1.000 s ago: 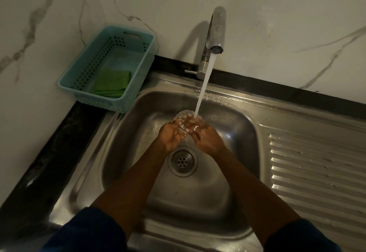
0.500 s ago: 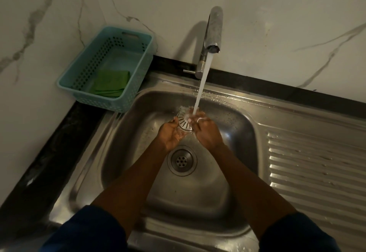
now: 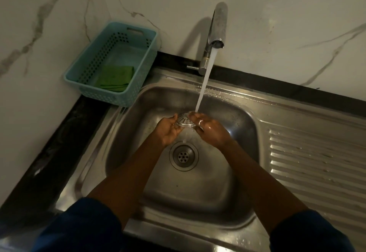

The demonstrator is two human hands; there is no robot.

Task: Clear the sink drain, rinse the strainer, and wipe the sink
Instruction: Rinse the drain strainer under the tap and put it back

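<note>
A round slotted strainer (image 3: 184, 121) is held over the steel sink (image 3: 200, 190), between my two hands. My left hand (image 3: 168, 130) pinches its left edge. My right hand (image 3: 210, 129), with a ring on one finger, grips its right edge. Water runs from the tap (image 3: 216, 28) and lands at the strainer's right edge and my right fingers. The open drain (image 3: 183, 155) lies just below my hands in the sink floor.
A teal perforated basket (image 3: 85, 77) stands on the black counter at the sink's back left, with a folded green cloth (image 3: 114, 78) inside. A ribbed draining board (image 3: 316, 164) stretches to the right. Marble wall runs behind the tap.
The strainer has tilted flatter and shifted slightly left under the stream. Both hands keep hold of it; the right hand's fingers have turned over its edge.
</note>
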